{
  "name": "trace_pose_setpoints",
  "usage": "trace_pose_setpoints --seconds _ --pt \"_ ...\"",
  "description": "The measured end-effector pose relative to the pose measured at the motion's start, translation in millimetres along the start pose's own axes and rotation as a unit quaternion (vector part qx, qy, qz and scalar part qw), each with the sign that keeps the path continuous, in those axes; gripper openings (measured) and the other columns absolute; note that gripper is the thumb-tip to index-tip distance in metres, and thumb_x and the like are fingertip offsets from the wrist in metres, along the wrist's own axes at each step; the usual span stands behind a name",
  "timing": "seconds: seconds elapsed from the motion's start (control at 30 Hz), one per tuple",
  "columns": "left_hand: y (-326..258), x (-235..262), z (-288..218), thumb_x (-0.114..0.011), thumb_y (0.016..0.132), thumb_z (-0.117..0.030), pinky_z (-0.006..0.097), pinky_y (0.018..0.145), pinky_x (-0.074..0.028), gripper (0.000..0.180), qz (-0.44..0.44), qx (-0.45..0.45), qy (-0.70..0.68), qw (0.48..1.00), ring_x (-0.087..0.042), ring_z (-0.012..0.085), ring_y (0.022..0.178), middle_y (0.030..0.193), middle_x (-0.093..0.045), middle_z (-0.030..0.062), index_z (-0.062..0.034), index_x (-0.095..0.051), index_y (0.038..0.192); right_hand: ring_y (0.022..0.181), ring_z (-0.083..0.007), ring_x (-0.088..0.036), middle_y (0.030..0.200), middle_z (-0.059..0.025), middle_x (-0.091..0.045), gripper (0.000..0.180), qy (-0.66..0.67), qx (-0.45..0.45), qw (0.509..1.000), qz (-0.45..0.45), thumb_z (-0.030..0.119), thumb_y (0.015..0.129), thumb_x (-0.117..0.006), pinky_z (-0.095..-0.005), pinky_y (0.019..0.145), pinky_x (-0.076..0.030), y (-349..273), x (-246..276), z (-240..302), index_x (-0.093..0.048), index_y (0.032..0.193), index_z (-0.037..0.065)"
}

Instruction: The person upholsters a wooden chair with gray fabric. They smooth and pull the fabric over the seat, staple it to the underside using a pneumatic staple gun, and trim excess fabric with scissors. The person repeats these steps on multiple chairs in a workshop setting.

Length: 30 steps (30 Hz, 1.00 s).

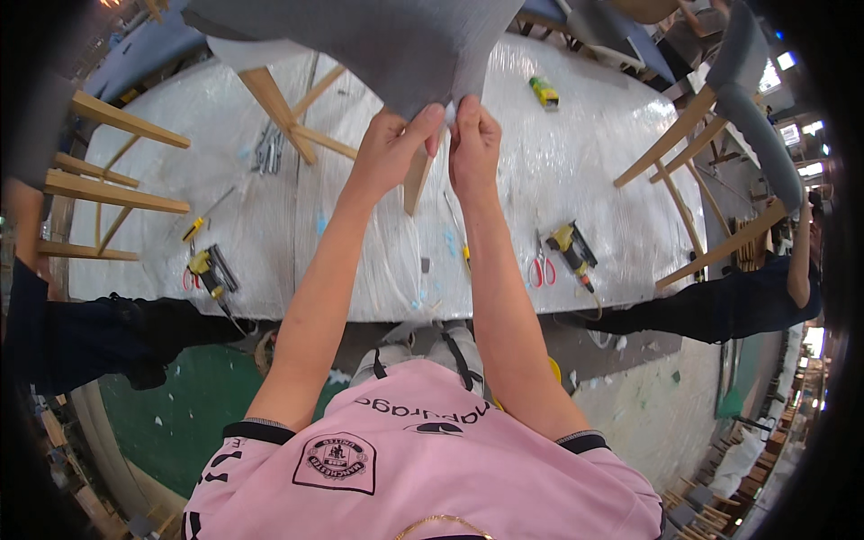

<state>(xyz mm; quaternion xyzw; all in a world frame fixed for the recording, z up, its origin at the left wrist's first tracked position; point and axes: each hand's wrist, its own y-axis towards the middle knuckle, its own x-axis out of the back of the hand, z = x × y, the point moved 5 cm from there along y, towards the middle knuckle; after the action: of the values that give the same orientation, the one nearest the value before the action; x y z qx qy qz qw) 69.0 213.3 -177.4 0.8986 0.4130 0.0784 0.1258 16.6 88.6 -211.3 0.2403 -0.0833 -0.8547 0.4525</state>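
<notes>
Nearest the camera is the person's pink short-sleeved shirt [423, 468] with dark sleeve bands, from which both bare forearms reach up and away over the bench. Below the bench edge lie a green floor [189, 423] and a grey strip scattered with pale scraps.

The long bench wrapped in clear plastic sheeting [360, 234] fills the middle. On its near edge, to the left, lies a yellow and black power nailer [209, 273] with a yellow-handled screwdriver [205, 217] just beyond it. To the right are red-handled scissors [541, 268] and, just beside them, a second yellow and black nailer [572, 251]. Further left, a cluster of small metal parts [267, 148] rests near a pale wooden chair leg [277, 103].

Above the middle of the bench, the left hand [391, 144] and the right hand [473, 144] meet almost touching, each pinching the lower corner of a grey fabric chair cover [396, 45], fingers closed on its edge. The fabric hangs over an upturned wooden chair frame standing on the bench, and a pale wooden leg shows between the two wrists.

Further off, a small yellow-green box [543, 92] lies on the plastic. At the right, another wooden chair with grey padding [729, 117] leans over the bench end, and pale wooden chair frames [99, 180] sit at the left end.
</notes>
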Motion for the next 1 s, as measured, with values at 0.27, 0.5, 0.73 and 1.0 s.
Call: trace_pose_setpoints --seconds 0.27,0.5,0.73,1.0 --pt "-16.6 6.6 15.3 -0.065 0.101 -0.037 0.031 0.089 -0.043 0.031 -0.103 -0.002 -0.203 0.974 -0.056 0.0104 0.096 0.098 -0.063 0.0002 -0.007 -0.062 0.092 0.065 -0.0049 -0.034 0.068 0.0077 -0.039 0.049 0.135 -0.06 0.989 0.002 0.044 0.106 -0.056 -0.0245 0.059 -0.029 4.3 -11.9 7.3 -0.045 0.068 0.014" --pt "-22.3 5.8 -4.2 -0.072 0.097 -0.036 0.03 0.099 -0.041 0.032 -0.203 0.024 -0.18 0.962 -0.055 0.0107 0.107 0.11 -0.061 0.0011 -0.0085 -0.059 0.108 0.068 -0.0054 -0.035 0.069 0.0084 -0.041 0.049 0.116 -0.051 0.992 0.019 0.046 0.106 -0.056 -0.0252 0.063 -0.03 4.4 -10.3 2.9 -0.049 0.069 0.014" --pt "-14.2 -7.8 -16.2 -0.077 0.093 -0.029 0.028 0.096 -0.039 0.031 -0.202 0.035 -0.128 0.97 -0.053 0.0099 0.106 0.11 -0.061 0.0014 -0.0079 -0.06 0.107 0.069 -0.0051 -0.037 0.071 0.0089 -0.043 0.046 0.092 -0.053 0.994 0.013 0.044 0.105 -0.058 -0.0256 0.062 -0.031 0.7 -9.1 4.9 -0.052 0.071 0.013" --pt "-25.0 -5.5 5.5 -0.073 0.096 -0.034 0.029 0.09 -0.043 0.028 -0.219 0.05 -0.166 0.96 -0.057 0.0105 0.099 0.102 -0.064 -0.0008 -0.008 -0.065 0.102 0.07 -0.0046 -0.047 0.071 0.0069 -0.052 0.044 0.12 -0.073 0.99 0.02 0.042 0.102 -0.063 -0.0248 0.065 -0.039 0.3 -14.4 9.2 -0.062 0.073 0.009"
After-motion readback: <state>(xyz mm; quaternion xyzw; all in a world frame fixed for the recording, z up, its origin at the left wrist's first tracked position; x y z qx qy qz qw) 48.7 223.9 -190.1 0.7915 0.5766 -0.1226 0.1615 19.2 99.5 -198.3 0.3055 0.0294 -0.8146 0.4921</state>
